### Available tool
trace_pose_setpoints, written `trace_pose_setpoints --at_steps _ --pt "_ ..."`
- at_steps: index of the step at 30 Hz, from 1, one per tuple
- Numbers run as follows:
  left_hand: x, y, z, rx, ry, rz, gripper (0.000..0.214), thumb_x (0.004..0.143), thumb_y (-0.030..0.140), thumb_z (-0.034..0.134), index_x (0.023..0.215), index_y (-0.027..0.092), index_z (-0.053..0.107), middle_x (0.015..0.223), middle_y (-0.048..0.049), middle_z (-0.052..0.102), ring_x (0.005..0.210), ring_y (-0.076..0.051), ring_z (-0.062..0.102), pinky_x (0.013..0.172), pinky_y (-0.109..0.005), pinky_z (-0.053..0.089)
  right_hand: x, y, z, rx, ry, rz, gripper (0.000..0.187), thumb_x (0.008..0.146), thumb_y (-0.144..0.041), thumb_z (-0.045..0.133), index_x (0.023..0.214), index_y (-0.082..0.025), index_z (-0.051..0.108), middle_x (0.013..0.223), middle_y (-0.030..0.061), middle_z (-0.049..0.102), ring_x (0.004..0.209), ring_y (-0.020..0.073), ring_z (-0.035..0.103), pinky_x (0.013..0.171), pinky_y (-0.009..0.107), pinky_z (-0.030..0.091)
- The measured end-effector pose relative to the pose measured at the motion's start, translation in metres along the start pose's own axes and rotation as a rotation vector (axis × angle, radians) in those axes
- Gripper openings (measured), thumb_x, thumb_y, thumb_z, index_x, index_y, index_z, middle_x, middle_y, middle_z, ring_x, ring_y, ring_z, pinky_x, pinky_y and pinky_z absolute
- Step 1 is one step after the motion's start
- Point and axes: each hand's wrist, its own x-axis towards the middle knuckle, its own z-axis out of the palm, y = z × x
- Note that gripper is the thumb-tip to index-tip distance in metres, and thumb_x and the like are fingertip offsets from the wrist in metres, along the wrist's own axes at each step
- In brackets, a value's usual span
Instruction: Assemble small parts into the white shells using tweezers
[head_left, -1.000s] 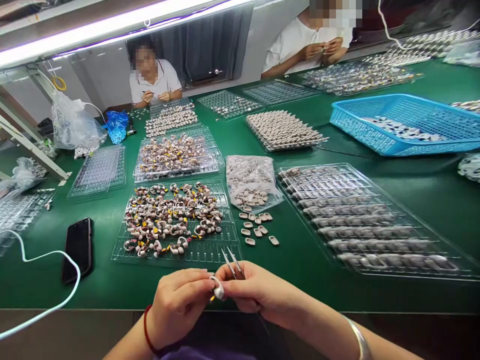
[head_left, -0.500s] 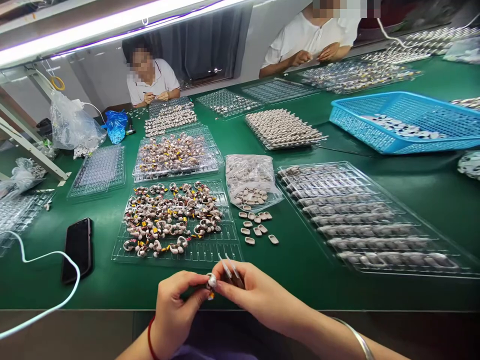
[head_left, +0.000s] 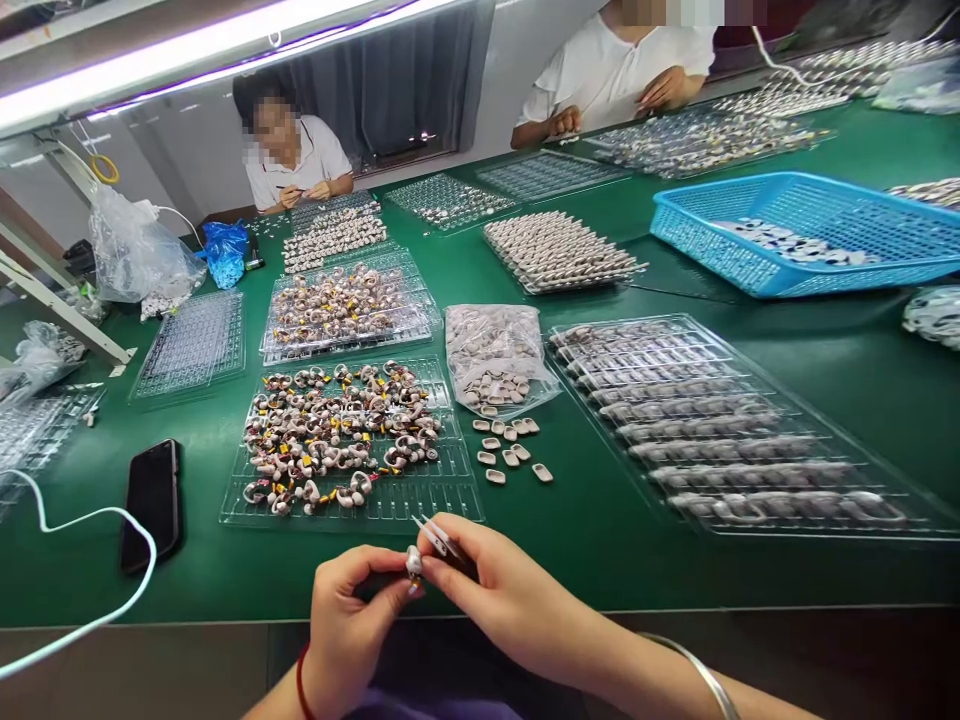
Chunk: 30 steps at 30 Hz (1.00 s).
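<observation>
Close to the table's front edge, my left hand (head_left: 346,607) pinches a small pale earbud piece (head_left: 413,562) with a yellow bit at its underside. My right hand (head_left: 491,578) keeps a pair of tweezers (head_left: 439,540) tucked in its grip, their tips pointing up and left. Its thumb and forefinger also touch the earbud piece. Just beyond the hands lies a clear tray (head_left: 420,505) heaped with similar pieces that have wires and yellow tabs. Loose oval shells (head_left: 495,476) are scattered right of that tray, in front of a plastic bag (head_left: 491,345) of shells.
To the right is a clear tray (head_left: 750,440) with rows of grey parts; behind it stands a blue basket (head_left: 780,275). A phone (head_left: 151,505) and a white cable (head_left: 146,570) lie at left. Two co-workers (head_left: 311,150) sit across the table under a lamp (head_left: 187,50).
The view has shifted slightly. My right hand and the tweezers have moved a little left, and the tweezers lean more to the left. The earbud piece has turned somewhat. One co-worker's hands have moved apart.
</observation>
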Motion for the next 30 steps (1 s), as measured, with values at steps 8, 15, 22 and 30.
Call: trace_pose_setpoints --at_steps 8,15,22,30 --pt "-0.001 -0.002 0.000 -0.050 -0.017 -0.019 0.008 0.072 0.015 0.076 0.079 0.020 0.078 0.070 -0.0027 0.078 0.060 -0.017 0.072 0.057 -0.020 0.058 0.000 -0.006 -0.003 -0.195 0.005 -0.042 0.017 0.087 -0.023 0.046 0.071 -0.018 0.050 0.069 -0.0001 0.051 0.064 0.0148 0.045 0.058 0.026 0.033" --pt "0.001 -0.005 0.000 0.109 -0.018 0.125 0.005 0.078 0.022 0.074 0.077 0.020 0.078 0.069 -0.0038 0.077 0.058 -0.017 0.070 0.055 -0.022 0.057 0.004 -0.005 -0.002 -0.252 0.034 -0.034 0.021 0.079 -0.019 0.052 0.060 -0.019 0.044 0.058 -0.0036 0.044 0.055 0.0116 0.039 0.052 0.024 0.027" --pt "0.003 0.003 -0.002 0.115 -0.138 0.157 0.022 0.072 0.031 0.081 0.091 0.021 0.078 0.081 -0.0057 0.077 0.071 -0.018 0.071 0.067 -0.024 0.057 0.007 -0.001 -0.001 -0.081 0.070 -0.006 0.014 0.068 -0.008 0.054 0.070 -0.020 0.047 0.061 -0.0066 0.045 0.054 0.0101 0.037 0.049 0.022 0.029" --pt "0.009 0.008 -0.002 -0.014 -0.177 -0.103 0.020 0.070 0.031 0.081 0.084 0.016 0.078 0.079 -0.0075 0.076 0.071 -0.020 0.070 0.067 -0.026 0.057 0.006 0.006 -0.001 -0.044 0.065 -0.263 0.021 0.069 -0.001 0.048 0.073 -0.018 0.059 0.075 -0.0004 0.054 0.070 0.0135 0.052 0.062 0.023 0.040"
